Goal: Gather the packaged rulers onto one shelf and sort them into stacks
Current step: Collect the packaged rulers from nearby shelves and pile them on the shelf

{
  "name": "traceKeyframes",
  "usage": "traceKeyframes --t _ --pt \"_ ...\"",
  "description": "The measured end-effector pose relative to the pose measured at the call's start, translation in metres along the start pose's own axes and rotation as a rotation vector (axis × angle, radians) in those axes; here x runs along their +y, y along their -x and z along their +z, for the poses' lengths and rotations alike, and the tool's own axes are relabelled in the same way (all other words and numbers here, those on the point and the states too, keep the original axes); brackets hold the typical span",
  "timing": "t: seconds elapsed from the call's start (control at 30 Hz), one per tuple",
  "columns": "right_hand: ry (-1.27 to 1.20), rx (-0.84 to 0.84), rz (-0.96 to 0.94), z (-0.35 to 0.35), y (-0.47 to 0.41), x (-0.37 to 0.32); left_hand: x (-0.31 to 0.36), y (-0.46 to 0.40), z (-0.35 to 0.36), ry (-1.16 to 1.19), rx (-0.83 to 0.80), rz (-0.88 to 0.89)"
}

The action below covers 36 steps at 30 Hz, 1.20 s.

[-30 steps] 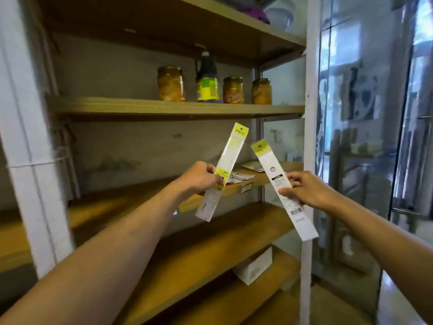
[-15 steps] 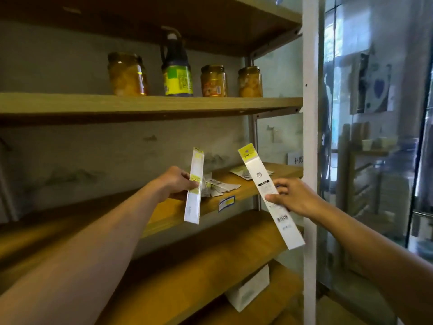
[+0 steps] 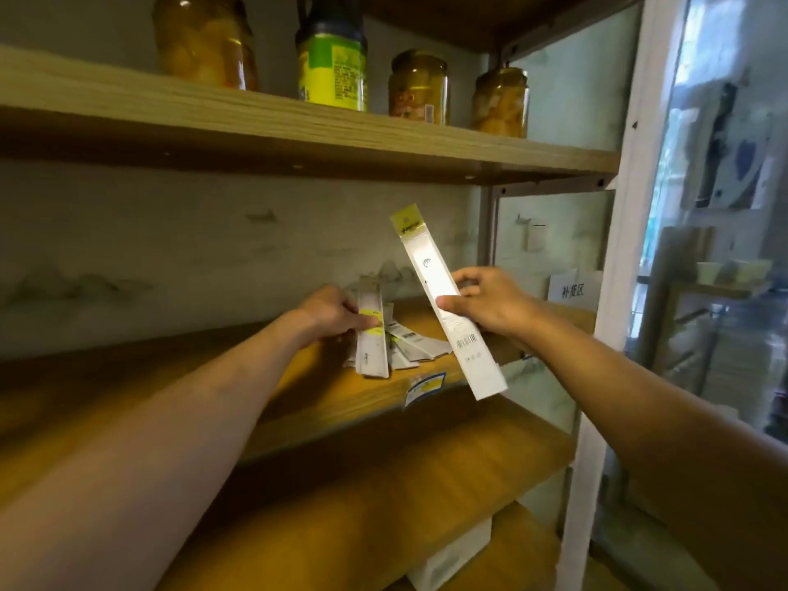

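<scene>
Near the middle shelf (image 3: pixel 324 403) front edge, my left hand (image 3: pixel 330 311) sets one packaged ruler (image 3: pixel 372 334) on the ruler pile (image 3: pixel 415 345); right hand (image 3: pixel 490 305) grips a second packaged ruler (image 3: pixel 430 275), likely to stack next.

We see one white, yellow-topped packaged ruler (image 3: pixel 447 307) tilted mid-frame; another (image 3: pixel 372 332) stands on the shelved pile (image 3: pixel 415 345).

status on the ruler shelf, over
Left hand grips one packaged ruler at the shelf pile. Right hand holds a second ruler upright, off the shelf. Nothing blocking.
</scene>
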State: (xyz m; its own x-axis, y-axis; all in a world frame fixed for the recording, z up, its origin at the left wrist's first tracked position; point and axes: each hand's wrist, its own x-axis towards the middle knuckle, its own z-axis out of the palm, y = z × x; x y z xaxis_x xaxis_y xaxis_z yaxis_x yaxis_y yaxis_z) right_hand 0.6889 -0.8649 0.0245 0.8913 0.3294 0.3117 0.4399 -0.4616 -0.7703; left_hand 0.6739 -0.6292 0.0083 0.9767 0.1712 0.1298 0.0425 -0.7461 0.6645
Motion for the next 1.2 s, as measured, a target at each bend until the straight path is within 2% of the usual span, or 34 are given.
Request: traceKeyframes --t 0.1,0.33,0.5,0.63,0.77,0.87,1.03,1.2 --pt "-0.042 -0.037 -0.028 0.001 -0.024 0.004 -0.004 -0.008 0.009 -0.282 0.029 0.009" --pt "-0.088 -0.214 -0.120 0.030 -0.079 0.011 -0.013 0.028 -0.005 -0.507 0.236 0.047" --pt "-0.038 -0.357 -0.181 0.065 -0.090 0.004 -0.031 0.090 -0.032 -0.660 0.243 -0.109" --pt "0.193 -0.440 -0.268 0.080 -0.088 0.014 -0.041 0.137 -0.051 -0.765 0.271 -0.218" --pt "0.365 -0.352 -0.302 0.079 -0.083 0.013 -0.048 0.181 -0.065 -0.794 0.296 -0.252" --pt "0.388 -0.288 -0.395 0.084 -0.070 -0.010 -0.051 0.217 -0.077 -0.753 0.282 -0.271" --pt "0.370 -0.446 -0.634 0.118 -0.015 -0.077 -0.054 0.280 -0.098 -0.666 0.193 -0.334" --pt "0.325 -0.612 -0.864 0.166 0.070 -0.142 -0.061 0.353 -0.122 -0.589 0.259 -0.326"
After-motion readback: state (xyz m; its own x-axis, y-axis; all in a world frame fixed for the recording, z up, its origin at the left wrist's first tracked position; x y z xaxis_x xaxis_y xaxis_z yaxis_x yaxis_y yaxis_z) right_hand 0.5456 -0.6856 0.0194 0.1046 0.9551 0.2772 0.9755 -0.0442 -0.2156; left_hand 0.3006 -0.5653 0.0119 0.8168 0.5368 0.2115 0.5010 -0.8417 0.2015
